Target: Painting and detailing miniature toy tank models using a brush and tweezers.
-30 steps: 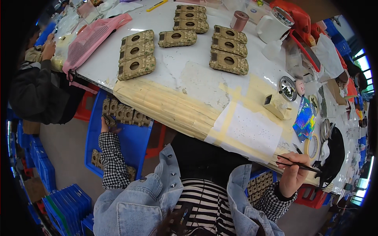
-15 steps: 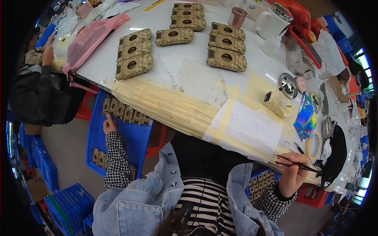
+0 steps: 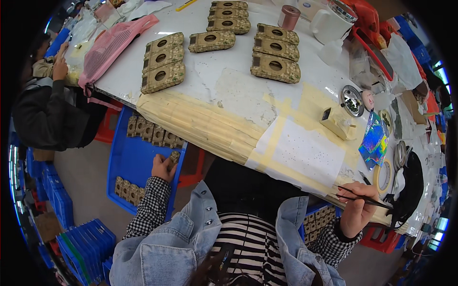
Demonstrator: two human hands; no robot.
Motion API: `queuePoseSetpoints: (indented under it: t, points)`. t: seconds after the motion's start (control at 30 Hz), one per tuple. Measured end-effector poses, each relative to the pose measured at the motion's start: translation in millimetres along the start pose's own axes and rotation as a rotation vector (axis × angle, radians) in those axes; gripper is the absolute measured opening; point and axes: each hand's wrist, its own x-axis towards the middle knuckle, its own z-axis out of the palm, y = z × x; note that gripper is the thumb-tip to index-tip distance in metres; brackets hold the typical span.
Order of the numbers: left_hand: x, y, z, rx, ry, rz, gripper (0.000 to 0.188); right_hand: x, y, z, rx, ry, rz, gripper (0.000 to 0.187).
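My left hand is over the blue tray, its fingers closed on a small camouflage-patterned case by the tray's right edge. A row of like cases, each with a dark oval opening, lies along the tray's far end. Another short row of cases sits at the near left. At the table's right front edge, my right hand grips dark tweezers with the tips pointing left. Beneath those tips is a white sheet dotted with tiny dark specks.
On the table stand several groups of camouflage cases. To the right are a cream block, a dish of dark bits, holographic film and a tape roll. Another person's arm shows at far left.
My left hand has moved from the tray's far row toward me and to the right, and a case is now in its fingers. My right hand stays nearly still with the tweezers.
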Motion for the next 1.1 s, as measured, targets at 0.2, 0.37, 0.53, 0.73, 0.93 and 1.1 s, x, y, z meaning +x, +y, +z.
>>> queuePoseSetpoints:
  t: [0.2,0.37,0.53,0.73,0.93,1.1]
  points:
    - [-0.7,-6.5,12.0,-0.125,-0.025,-0.009,0.020,-1.7,4.8,-4.6,0.006,0.019,0.008,0.035]
    - [5.0,20.1,-16.2,-0.037,-0.023,-0.044,0.015,-1.4,5.9,-7.6,0.013,0.025,0.015,0.034]
    - [56.7,65.9,-105.1,-0.248,0.795,0.047,0.016,-3.7,4.8,-8.7,0.034,0.054,0.014,0.034]
    - [133.1,129.8,-203.8,0.180,0.652,0.371,0.033,-4.1,0.4,-7.1,0.033,0.018,-0.053,0.028]
    - [154.1,116.7,-211.3,-0.060,0.394,0.365,0.027,-11.2,1.4,-20.5,-0.072,0.198,-0.022,0.024]
    - [120.0,148.3,-227.2,-0.490,0.338,0.456,0.034,-1.4,2.6,-17.9,-0.110,0.184,-0.051,0.028]
